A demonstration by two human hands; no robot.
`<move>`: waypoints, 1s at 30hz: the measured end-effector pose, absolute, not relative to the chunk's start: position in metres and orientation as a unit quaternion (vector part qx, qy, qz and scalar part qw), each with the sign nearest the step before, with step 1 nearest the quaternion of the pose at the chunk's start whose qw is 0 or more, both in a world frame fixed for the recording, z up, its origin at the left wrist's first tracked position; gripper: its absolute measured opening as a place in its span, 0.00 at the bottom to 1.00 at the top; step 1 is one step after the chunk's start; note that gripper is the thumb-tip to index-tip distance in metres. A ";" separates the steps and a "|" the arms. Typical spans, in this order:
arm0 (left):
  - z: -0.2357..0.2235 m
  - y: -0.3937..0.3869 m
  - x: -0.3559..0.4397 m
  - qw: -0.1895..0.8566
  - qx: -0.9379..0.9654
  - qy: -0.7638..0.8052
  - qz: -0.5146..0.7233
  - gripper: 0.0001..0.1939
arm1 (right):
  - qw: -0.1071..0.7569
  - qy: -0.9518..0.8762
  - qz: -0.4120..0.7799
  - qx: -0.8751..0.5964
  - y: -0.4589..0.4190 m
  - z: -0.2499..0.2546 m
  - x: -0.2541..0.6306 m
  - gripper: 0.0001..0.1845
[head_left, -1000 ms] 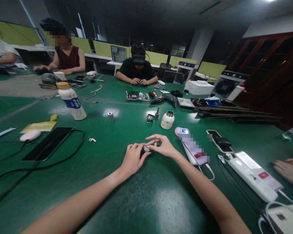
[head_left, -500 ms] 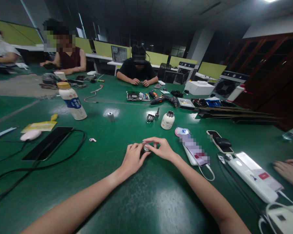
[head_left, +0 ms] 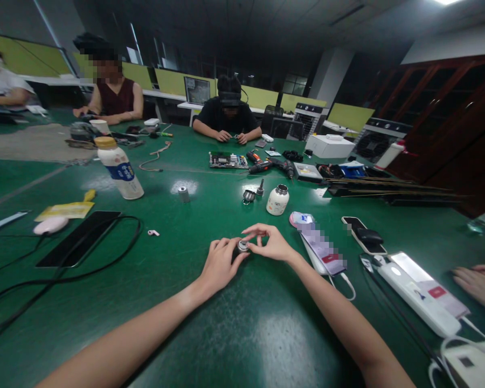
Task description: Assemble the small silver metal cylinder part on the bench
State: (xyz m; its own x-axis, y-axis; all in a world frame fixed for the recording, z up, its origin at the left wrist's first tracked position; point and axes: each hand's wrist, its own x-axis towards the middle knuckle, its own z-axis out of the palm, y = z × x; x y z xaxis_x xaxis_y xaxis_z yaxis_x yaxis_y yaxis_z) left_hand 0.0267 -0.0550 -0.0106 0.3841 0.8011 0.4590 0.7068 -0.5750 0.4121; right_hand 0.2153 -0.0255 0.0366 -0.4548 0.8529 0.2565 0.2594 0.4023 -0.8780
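A small round metal piece (head_left: 243, 246) stands on the green table (head_left: 178, 339) in front of me, its silvery top showing. My left hand (head_left: 220, 265) is closed around its left side, and the fingers hide most of its body. Over the top, my right hand (head_left: 270, 243) has thumb and bent fingers at the rim. Beyond the hands are a cream bottle (head_left: 277, 201) with an open mouth, a dark cup-like metal part (head_left: 248, 196) with a ring, and a small dark upright part (head_left: 260, 187). A grey metal cylinder (head_left: 183, 194) stands farther left.
To the left are a labelled drink bottle (head_left: 120, 170), a dark tablet (head_left: 80, 237), a black cable (head_left: 139, 226) and a pink earbud (head_left: 153, 233). Phones and a white power bank (head_left: 422, 302) lie right, near another person's hand (head_left: 475, 283). A circuit board (head_left: 228, 160) and drills lie farther back.
My right hand has shifted slightly to the right and its fingers have lifted a little, showing more of the metal piece's top. My left hand stays in place.
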 end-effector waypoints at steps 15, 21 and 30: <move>-0.008 -0.054 0.027 0.086 0.824 0.459 0.320 0.15 | 0.372 -0.730 0.435 -0.373 -0.025 0.030 0.213 0.22; -0.009 -0.055 0.028 0.084 0.825 0.458 0.319 0.13 | 0.389 -0.721 0.421 -0.388 -0.025 0.026 0.209 0.22; -0.009 -0.054 0.027 0.090 0.825 0.456 0.323 0.13 | 0.427 -0.704 0.392 -0.410 -0.028 0.021 0.202 0.21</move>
